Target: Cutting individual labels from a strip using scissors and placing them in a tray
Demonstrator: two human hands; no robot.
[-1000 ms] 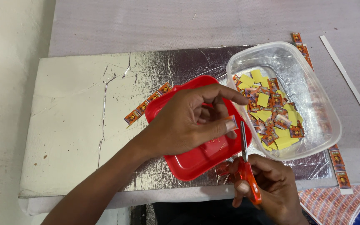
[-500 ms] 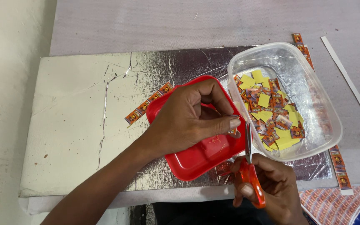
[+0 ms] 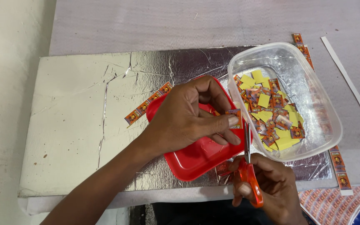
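My left hand [image 3: 190, 116] pinches a narrow orange printed paper strip [image 3: 146, 105] over a red tray [image 3: 196, 156]; the strip's end sticks out past my fingertips near the scissor blades. My right hand [image 3: 271, 187] grips orange-handled scissors [image 3: 248, 166], blades pointing up at the strip's end. Right beside them stands a clear plastic container [image 3: 326, 112] holding several small cut orange and yellow paper squares [image 3: 271, 110].
Everything rests on a silver foil-covered board [image 3: 80, 125] on a grey cloth-covered table [image 3: 167, 25]. More orange printed strips [image 3: 339, 168] lie at the board's right edge, and a white paper strip [image 3: 351, 85] lies farther right. Patterned sheets show at the bottom right corner.
The scissors have shifted slightly right and the blades have come up to the strip's end. My left hand has barely moved, still holding the strip over the tray.
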